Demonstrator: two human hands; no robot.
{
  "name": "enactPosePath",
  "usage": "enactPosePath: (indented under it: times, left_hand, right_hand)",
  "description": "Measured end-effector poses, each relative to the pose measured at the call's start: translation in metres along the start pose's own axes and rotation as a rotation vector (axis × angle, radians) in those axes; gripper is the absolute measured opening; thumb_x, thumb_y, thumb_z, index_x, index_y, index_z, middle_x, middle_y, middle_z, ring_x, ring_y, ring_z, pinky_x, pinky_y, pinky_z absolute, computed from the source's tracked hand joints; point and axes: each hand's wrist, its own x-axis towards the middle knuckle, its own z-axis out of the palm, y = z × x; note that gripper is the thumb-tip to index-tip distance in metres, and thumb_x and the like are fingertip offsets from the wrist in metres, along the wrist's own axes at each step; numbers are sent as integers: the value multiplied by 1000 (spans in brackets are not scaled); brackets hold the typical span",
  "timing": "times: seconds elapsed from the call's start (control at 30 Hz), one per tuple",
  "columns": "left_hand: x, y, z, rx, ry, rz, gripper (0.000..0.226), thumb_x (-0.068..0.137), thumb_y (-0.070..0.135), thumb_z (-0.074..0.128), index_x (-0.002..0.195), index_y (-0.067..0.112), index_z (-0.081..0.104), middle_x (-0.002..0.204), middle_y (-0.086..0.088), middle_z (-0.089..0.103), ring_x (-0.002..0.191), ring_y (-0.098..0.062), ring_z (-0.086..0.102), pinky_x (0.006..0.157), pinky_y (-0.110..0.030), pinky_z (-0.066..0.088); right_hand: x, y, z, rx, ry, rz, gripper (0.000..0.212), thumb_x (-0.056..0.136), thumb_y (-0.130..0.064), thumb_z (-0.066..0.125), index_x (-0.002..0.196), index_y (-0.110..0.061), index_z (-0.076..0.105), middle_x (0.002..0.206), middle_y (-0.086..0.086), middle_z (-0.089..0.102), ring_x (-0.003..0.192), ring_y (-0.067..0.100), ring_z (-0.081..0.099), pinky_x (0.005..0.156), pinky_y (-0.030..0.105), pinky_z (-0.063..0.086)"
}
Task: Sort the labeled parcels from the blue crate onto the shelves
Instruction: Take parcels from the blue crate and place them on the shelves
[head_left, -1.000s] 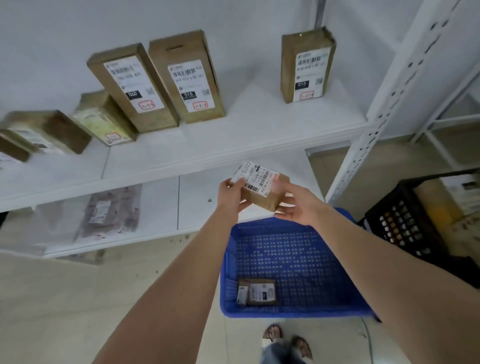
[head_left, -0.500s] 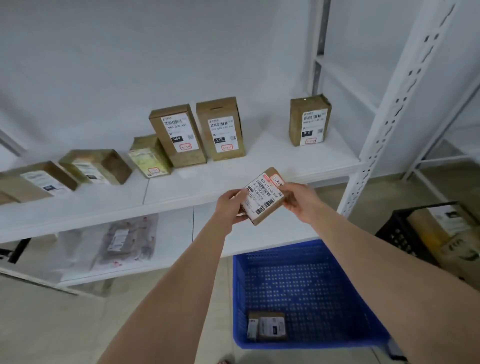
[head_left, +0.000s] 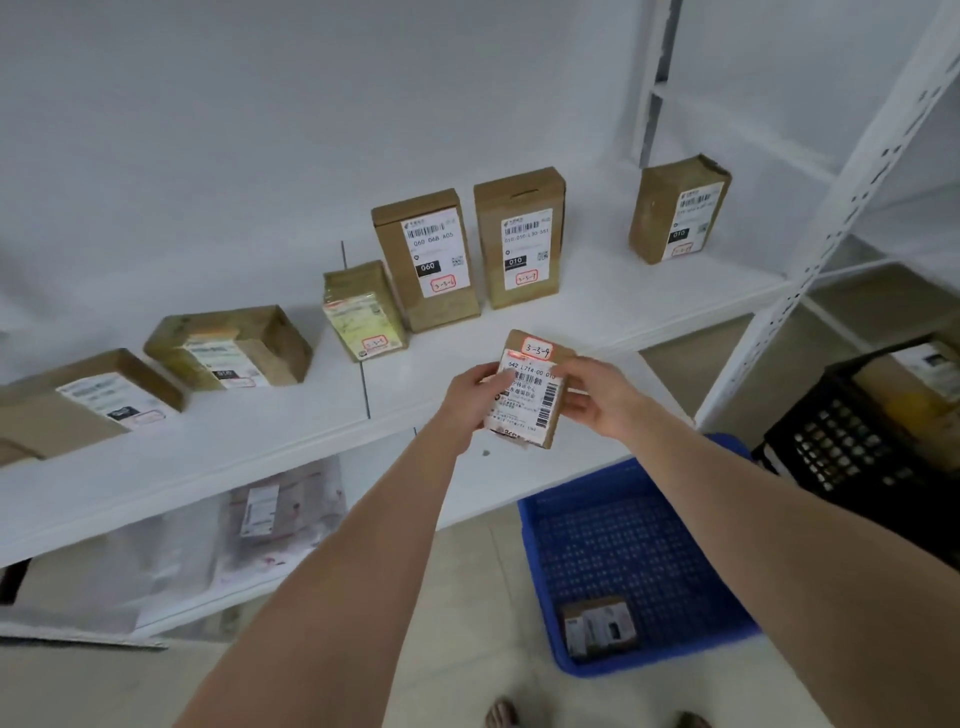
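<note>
Nearest, the blue crate (head_left: 623, 545) sits on the floor with one small box (head_left: 597, 626) left in its front corner. Above it, both hands hold a parcel (head_left: 527, 395) between them. The left hand (head_left: 470, 395) curls round its left edge with the thumb on the label. The right hand (head_left: 597, 400) pinches its right edge.

In the last second the parcel has come up from over the crate to the front edge of the shelf (head_left: 649, 296), and it has turned so its label stands upright and readable. The red-boxed tag reads 3-3-9. Behind it stand boxes tagged 3-3-6 (head_left: 426, 260) and 3-3-7 (head_left: 519, 236), with another box (head_left: 680, 208) farther right whose tag is too small to read.

The label looks checked. The parcel's place is probably to the right of 3-3-7, and only the small box then remains to sort.
</note>
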Motion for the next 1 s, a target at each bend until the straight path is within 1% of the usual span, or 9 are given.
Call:
enactPosePath:
  times: [0.03, 0.13, 0.2, 0.3, 0.47, 0.57, 0.63, 0.87, 1.0]
  left_hand:
    - [-1, -3, -11, 9, -15, 3, 28, 92, 23, 61, 119, 16, 61, 97, -3, 70, 73, -9, 67, 56, -20, 53]
    - [-5, -9, -36, 25, -57, 3, 30, 94, 22, 59, 122, 12, 59, 104, -8, 70, 77, -13, 67, 65, -25, 55]
    - [-6, -11, -47, 21, -62, 3, 31, 95, 20, 57, 124, 11, 57, 103, -7, 70, 78, -14, 67, 64, -26, 55]
    - [-12, -14, -62, 21, -56, 3, 33, 96, 18, 55, 128, 10, 55, 105, -8, 69, 84, -18, 66, 65, -27, 55]
    - [-27, -17, -78, 42, -52, 14, 37, 97, 15, 52, 133, 9, 51, 108, -9, 68, 88, -21, 66, 70, -30, 56]
    - [-38, -12, -83, 47, -47, 28, 37, 97, 14, 51, 134, 11, 50, 101, -6, 68, 83, -17, 67, 65, -27, 55]
    - [-44, -10, -82, 50, -50, 37, 37, 97, 13, 50, 134, 11, 49, 103, -7, 68, 85, -18, 66, 65, -27, 55]
    - [-57, 6, -71, 59, -68, 70, 39, 98, 11, 49, 137, 13, 46, 107, -7, 68, 92, -24, 65, 75, -36, 55]
    - [-49, 23, -60, 89, -100, 88, 43, 97, 9, 49, 139, 17, 43, 108, -8, 67, 96, -25, 66, 82, -41, 55]
  right_hand:
    - [-2, 5, 10, -5, 11, 5, 39, 89, -4, 58, 127, -6, 54, 104, 14, 68, 90, 26, 66, 71, 33, 55]
    - [-4, 17, 32, -14, 43, -2, 41, 89, -6, 60, 130, -7, 53, 111, 15, 67, 96, 27, 66, 77, 35, 55]
    - [-4, 22, 43, -23, 64, -10, 43, 88, -9, 63, 130, -8, 53, 111, 13, 68, 98, 27, 66, 81, 36, 55]
    - [-6, 27, 57, -41, 58, -6, 42, 87, -11, 66, 127, -7, 54, 108, 11, 69, 92, 24, 67, 71, 32, 55]
    - [-12, 37, 69, -21, 44, -7, 41, 86, -9, 67, 125, -7, 54, 105, 14, 69, 92, 26, 68, 72, 34, 56]
    - [-20, 37, 74, -9, 39, -31, 39, 86, -8, 67, 123, -7, 55, 106, 14, 70, 94, 28, 68, 78, 38, 57]
    - [-25, 36, 74, -7, 43, -48, 38, 86, -8, 67, 122, -7, 56, 105, 14, 70, 94, 28, 68, 83, 40, 56]
    - [-40, 23, 69, 4, 73, -104, 34, 86, -7, 66, 119, -8, 57, 104, 14, 70, 91, 28, 68, 90, 44, 54]
    - [-41, 8, 63, 23, 105, -140, 34, 87, -6, 65, 120, -8, 58, 104, 14, 70, 91, 29, 68, 89, 42, 54]
